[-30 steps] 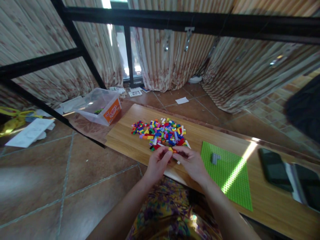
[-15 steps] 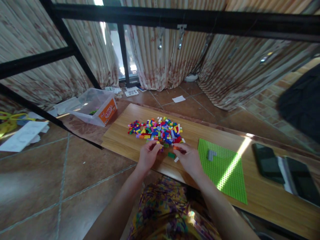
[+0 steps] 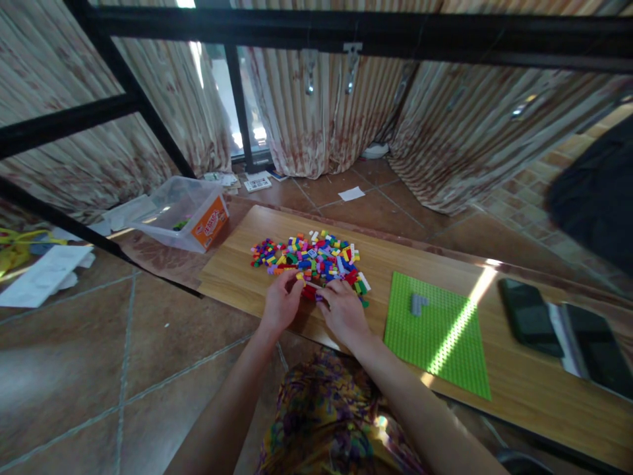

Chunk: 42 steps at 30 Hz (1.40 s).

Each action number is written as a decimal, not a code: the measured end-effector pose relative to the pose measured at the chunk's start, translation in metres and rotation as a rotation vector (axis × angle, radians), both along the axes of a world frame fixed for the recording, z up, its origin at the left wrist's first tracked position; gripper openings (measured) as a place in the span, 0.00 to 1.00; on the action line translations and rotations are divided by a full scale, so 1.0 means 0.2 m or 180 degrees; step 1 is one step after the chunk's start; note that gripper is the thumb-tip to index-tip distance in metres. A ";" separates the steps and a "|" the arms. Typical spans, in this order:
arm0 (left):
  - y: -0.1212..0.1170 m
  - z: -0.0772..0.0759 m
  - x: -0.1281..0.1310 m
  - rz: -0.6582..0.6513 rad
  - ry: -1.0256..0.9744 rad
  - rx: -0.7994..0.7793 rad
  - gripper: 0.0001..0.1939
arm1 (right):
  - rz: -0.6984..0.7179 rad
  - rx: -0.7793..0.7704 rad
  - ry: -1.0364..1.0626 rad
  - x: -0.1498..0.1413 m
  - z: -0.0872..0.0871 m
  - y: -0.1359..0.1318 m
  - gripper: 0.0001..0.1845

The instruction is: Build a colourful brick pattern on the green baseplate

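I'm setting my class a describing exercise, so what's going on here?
A person's left hand pinches a small yellow toy brick; the right hand is at the near edge of the multicolored brick pile, its grip unclear. To the right on the wooden tabletop, a green studded baseplate carries a gray brick piece.

R grip (image 3: pixel 345 311) has moved L vs. earlier, now nr purple brick (image 3: pixel 319 298).

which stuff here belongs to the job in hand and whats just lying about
Likely part of the job:
loose bricks
yellow brick in the left hand
green baseplate
grey piece on it
clear box, perhaps

Seemingly just lying about:
dark flat slabs
white paper on the floor
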<state>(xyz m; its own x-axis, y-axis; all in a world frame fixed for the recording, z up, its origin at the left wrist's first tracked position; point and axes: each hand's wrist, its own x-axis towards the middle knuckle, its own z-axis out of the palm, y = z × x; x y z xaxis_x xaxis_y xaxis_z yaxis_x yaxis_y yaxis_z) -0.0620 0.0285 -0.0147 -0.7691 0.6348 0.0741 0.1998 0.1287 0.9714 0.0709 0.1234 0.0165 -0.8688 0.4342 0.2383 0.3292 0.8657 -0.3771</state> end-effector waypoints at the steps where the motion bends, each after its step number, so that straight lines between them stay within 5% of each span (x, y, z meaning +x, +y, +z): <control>1: 0.00 0.00 0.00 0.0002 0.0026 -0.0017 0.16 | -0.0011 0.0031 -0.0048 -0.01 0.00 0.00 0.08; 5: 0.02 0.04 0.02 -0.0120 0.0323 -0.0115 0.16 | -0.0093 -0.0118 0.0088 0.00 0.02 -0.01 0.10; 11: 0.08 0.13 0.10 -0.0734 0.1531 -0.0427 0.13 | -0.0749 -0.1390 0.0969 0.30 0.12 0.08 0.12; 16: 0.13 0.12 0.14 -0.0887 0.2344 -0.0792 0.12 | -0.1984 -0.1697 0.1263 0.73 0.01 0.30 0.17; 19: 0.14 0.10 0.15 -0.0935 0.2554 -0.0903 0.13 | -0.2275 -0.1688 0.1388 0.89 -0.05 0.44 0.18; 29: 0.19 0.22 0.25 -0.0844 0.2775 -0.1174 0.17 | -0.1748 -0.1155 0.0833 0.87 -0.06 0.67 0.09; 34: 0.39 0.29 0.47 -0.1452 0.2303 -0.0771 0.15 | -0.1579 -0.0966 0.0728 0.88 -0.10 0.69 0.11; 42: 0.70 0.18 0.75 -0.1952 0.1643 -0.0808 0.25 | -0.1426 -0.1058 0.0945 0.93 -0.10 0.68 0.11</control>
<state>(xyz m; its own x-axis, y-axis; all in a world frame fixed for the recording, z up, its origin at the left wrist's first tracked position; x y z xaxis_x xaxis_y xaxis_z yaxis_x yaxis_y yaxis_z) 0.0887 0.1676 0.0208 -0.1910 0.9742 0.1205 0.7169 0.0545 0.6950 0.2579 0.2593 -0.0034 -0.5031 0.8327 0.2313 0.4725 0.4891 -0.7331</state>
